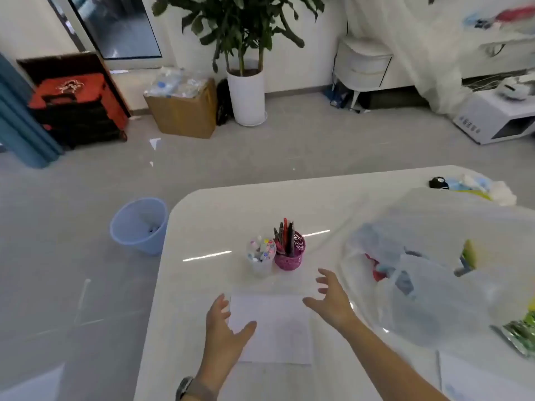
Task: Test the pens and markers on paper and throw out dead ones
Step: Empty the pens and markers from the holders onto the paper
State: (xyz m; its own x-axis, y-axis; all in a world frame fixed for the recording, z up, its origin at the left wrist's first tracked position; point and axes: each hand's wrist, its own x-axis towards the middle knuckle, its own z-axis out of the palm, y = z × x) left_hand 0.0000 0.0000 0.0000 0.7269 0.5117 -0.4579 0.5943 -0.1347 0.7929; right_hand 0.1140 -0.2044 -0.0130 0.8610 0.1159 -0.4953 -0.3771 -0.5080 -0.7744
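Observation:
A white sheet of paper (272,328) lies flat on the white table (208,215) in front of me. Beyond it stand two holders side by side: a clear cup (260,261) with several pale markers and a pink mesh cup (290,257) with several dark and red pens (285,234). My left hand (223,331) hovers over the paper's left edge, fingers spread, holding nothing. My right hand (333,296) is raised at the paper's right corner, fingers spread toward the cups, also empty.
A blue waste bin (139,224) stands on the floor just left of the table's far corner. Clear plastic bags (419,273) with assorted items crowd the table's right side. A potted plant (246,91) and a cardboard box (182,111) stand farther back.

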